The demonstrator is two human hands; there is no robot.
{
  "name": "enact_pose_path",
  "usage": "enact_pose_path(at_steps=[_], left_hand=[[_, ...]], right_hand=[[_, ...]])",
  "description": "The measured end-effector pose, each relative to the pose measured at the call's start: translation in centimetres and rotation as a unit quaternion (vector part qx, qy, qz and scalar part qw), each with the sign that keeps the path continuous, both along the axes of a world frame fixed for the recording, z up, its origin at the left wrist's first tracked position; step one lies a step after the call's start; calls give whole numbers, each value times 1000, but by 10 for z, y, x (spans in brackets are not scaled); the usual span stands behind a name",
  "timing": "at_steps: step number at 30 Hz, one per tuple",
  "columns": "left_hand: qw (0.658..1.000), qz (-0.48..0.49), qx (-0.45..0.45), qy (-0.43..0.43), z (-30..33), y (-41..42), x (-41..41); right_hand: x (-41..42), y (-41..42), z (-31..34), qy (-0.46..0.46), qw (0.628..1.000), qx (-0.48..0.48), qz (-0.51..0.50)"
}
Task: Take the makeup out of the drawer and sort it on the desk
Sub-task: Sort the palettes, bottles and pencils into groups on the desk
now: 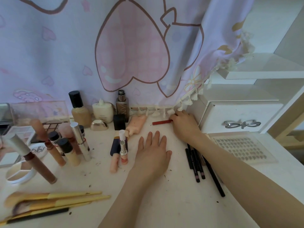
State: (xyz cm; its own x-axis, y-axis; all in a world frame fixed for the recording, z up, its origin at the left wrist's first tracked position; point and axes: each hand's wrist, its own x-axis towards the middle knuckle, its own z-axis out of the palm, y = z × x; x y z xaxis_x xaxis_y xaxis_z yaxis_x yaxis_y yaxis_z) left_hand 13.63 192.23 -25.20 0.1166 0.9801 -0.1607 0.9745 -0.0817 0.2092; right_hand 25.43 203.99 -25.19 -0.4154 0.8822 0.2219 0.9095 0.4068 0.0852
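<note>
My right hand [184, 125] reaches to the back of the white desk [156, 195] and pinches the right end of a red pencil [161, 122] that lies flat on the surface. My left hand [153, 153] rests palm down on the desk with straight fingers and holds nothing. Several dark pencils [199, 163] lie grouped under my right forearm. Lipsticks and tubes [120, 148] lie left of my left hand. Foundation bottles [80, 109] stand at the back. Several yellow-handled brushes [54, 201] lie at the front left.
A white drawer unit [238, 117] with a silver bow handle stands at the right, shut. A clear tray of false lashes [241, 148] lies before it. Palettes and compacts [21, 140] crowd the far left. A pink patterned curtain [115, 46] hangs behind.
</note>
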Motion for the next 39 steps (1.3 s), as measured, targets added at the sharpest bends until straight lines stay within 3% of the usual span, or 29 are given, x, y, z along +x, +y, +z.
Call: enact_pose_path(at_steps=[4, 8, 12, 14, 17, 19, 20, 23, 24, 26, 29, 31, 39], left_hand=[[998, 14, 40, -40, 5, -1, 0], [966, 89, 182, -161, 13, -2, 2], [954, 78, 224, -183, 16, 1, 4], [951, 67, 238, -185, 16, 2, 5], [957, 34, 244, -153, 16, 0, 9], [956, 15, 243, -162, 17, -1, 13], [956, 9, 242, -167, 17, -2, 14], [955, -12, 226, -190, 18, -6, 18], [954, -25, 220, -201, 18, -7, 20], [954, -49, 205, -213, 16, -9, 23], [969, -47, 189, -155, 14, -8, 26], [968, -52, 201, -142, 12, -7, 25], [949, -76, 203, -231, 13, -4, 15]], right_hand=[[5, -12, 0, 3, 999, 3, 36], [14, -32, 14, 29, 997, -21, 68], [28, -63, 37, 178, 976, -70, 106], [35, -74, 43, 211, 967, -87, 116], [52, -84, 48, 317, 941, -103, 62], [61, -89, 49, 469, 875, -123, -4], [64, -91, 47, 556, 817, -152, -21], [62, -94, 41, 778, 560, -284, -2], [60, -95, 38, 793, 529, -302, 7], [53, -96, 35, 767, 567, -299, 11], [49, -99, 30, 735, 621, -272, 13], [51, -100, 27, 736, 623, -265, 21], [52, -105, 28, 750, 603, -268, 47]])
